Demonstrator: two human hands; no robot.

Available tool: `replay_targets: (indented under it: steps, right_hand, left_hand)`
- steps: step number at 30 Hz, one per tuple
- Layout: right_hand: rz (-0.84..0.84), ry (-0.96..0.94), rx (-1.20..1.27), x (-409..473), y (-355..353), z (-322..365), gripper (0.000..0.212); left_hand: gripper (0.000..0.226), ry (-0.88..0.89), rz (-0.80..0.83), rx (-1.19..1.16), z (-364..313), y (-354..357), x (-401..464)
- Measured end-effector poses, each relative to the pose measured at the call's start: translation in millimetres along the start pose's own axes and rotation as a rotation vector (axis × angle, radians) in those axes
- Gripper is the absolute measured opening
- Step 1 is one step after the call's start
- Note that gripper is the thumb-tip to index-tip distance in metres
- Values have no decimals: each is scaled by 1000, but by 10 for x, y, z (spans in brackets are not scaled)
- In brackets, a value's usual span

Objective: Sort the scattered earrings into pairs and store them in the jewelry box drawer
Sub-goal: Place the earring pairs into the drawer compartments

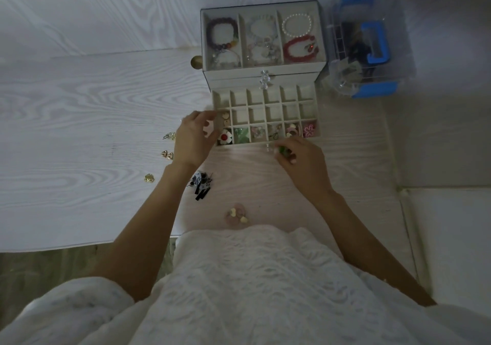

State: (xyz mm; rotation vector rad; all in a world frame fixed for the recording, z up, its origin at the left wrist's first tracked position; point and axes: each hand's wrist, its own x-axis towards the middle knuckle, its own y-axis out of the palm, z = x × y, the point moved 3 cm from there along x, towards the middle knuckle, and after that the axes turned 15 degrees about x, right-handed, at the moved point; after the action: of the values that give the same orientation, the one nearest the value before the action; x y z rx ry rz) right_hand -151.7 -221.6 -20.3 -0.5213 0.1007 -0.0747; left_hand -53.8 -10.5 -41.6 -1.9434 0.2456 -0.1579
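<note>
The right hand [301,156], just right of centre frame, pinches a small green earring [282,150] between thumb and fingers, right at the front edge of the pulled-out drawer [265,115]. The left hand [195,139] sits left of centre at the drawer's left front corner, fingers curled with the tips close together; whether it grasps anything I cannot tell, though a pale flower-shaped piece [208,129] shows just under its fingers.

The drawer is a grid of small compartments. Its front row is filled: a white and red flower earring [225,137], green pieces [241,134], pale pink ones [258,131], and a pink flower [309,130] at the right end. The back rows look bare.

On the table [79,121], gold earrings lie to the left of the left hand: one pair [170,136] near the wrist, triangular ones [166,155] below it, another [149,178] lower still. A black and white cluster [202,184] lies beside the left forearm, and pink heart earrings [236,216] rest near the table's front edge.

Above the drawer, the jewelry box [263,39] top tray holds bead bracelets. A clear container with blue handles [369,47] stands at upper right.
</note>
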Motion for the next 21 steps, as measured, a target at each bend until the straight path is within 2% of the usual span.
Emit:
replay_targets:
  steps: [5,12,21]
  right_hand:
    - [25,-83,33,595,113,318,23]
    - [207,-20,-175,1093,543,265,27]
    - [152,-80,-162,1087,548,307,29]
  left_hand:
    - [42,-162,45,-145,9,94,-139]
    - [44,-203,63,-180,13,96,-133]
    - [42,-223,12,-239,3,139,-177]
